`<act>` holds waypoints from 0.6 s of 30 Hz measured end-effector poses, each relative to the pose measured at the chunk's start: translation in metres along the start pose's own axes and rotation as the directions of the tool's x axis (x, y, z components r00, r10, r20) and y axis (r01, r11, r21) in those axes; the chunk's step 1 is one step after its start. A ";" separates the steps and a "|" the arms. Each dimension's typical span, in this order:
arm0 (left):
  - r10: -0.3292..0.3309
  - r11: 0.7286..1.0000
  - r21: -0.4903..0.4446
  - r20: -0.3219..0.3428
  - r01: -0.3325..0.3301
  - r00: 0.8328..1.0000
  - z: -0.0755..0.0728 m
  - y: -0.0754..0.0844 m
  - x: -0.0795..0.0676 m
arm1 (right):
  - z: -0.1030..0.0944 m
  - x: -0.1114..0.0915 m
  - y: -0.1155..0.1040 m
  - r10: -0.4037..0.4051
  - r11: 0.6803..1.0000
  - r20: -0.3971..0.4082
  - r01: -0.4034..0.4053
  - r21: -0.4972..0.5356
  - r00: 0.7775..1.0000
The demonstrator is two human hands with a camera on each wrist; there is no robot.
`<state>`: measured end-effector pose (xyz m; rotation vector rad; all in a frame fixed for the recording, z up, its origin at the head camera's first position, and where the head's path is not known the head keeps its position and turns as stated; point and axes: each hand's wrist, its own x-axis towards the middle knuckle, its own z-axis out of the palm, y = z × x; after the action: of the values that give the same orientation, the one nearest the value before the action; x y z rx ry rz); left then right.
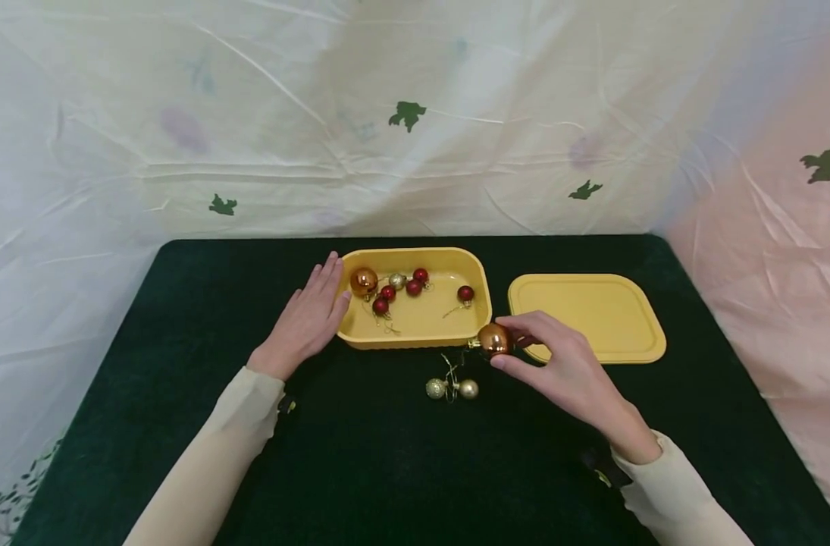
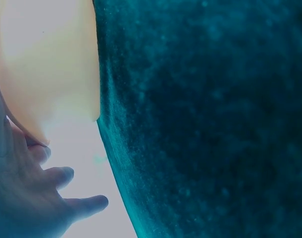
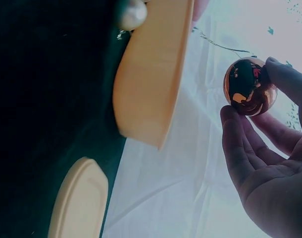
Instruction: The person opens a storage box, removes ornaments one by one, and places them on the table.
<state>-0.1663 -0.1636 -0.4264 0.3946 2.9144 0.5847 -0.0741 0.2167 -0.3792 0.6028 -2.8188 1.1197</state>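
Between the thumb and fingers of my right hand [image 1: 568, 368] is a shiny copper Christmas bauble [image 1: 494, 339], held just off the near right corner of a yellow plastic box [image 1: 415, 343]. The right wrist view shows the same bauble [image 3: 250, 87] pinched at the fingertips. My left hand [image 1: 308, 315] rests with straight fingers along the box's left wall. Inside the box lie another copper bauble [image 1: 364, 281], a small gold one [image 1: 397, 281] and several small red baubles [image 1: 380, 306]. Two small gold baubles [image 1: 436, 389] with string loops lie on the table in front of the box.
A yellow lid [image 1: 606, 315] lies flat on the dark green tabletop [image 1: 401, 470], right of the box and partly behind my right hand. White patterned cloth [image 1: 285, 114] hangs behind the table and along its sides.
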 end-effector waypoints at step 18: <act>-0.001 1.000 0.010 0.014 0.001 1.000 0.000 -0.001 -0.001 | 0.011 -0.027 0.027 0.083 0.993 -0.026 -0.085 -0.085 0.996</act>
<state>-0.1653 -0.1646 -0.4262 0.3970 2.9048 0.5645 -0.0578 0.2361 -0.4102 0.4659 -2.8803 1.0045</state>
